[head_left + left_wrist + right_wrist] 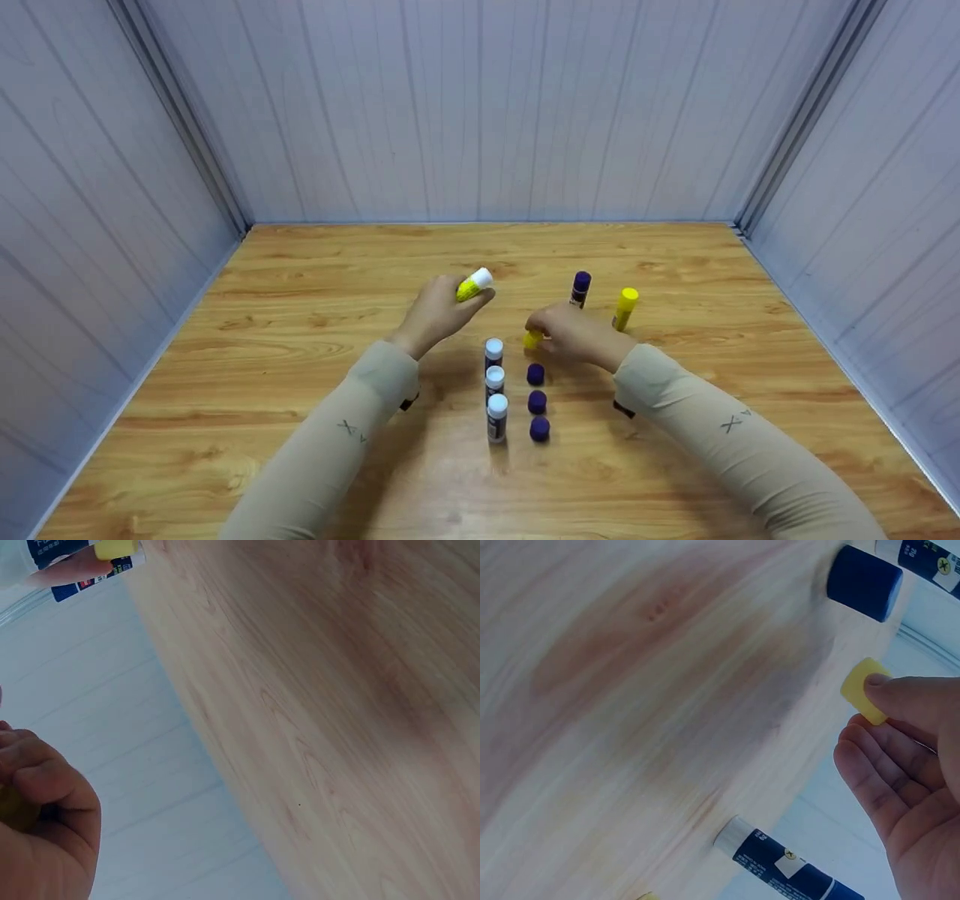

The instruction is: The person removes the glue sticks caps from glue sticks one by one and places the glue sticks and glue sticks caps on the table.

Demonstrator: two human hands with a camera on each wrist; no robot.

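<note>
My left hand (435, 311) grips a yellow glue stick (471, 288) tilted in the air, its white uncapped end pointing up and away. My right hand (576, 331) pinches a small yellow cap (862, 692) between thumb and fingers, close to the tabletop. Nearer to me, three dark glue sticks (496, 418) with white tops stand upright in a column. Right of them, three dark purple caps (537, 402) sit in a matching column. In the left wrist view the left hand (49, 817) is partly cut off, so most of its glue stick is hidden.
Behind the right hand stands a glue stick with a purple cap (581, 285), its lower part hidden. A yellow capped glue stick (625, 306) stands to its right. The wooden table (315, 292) is bounded by pale panel walls (480, 112) at the back and sides.
</note>
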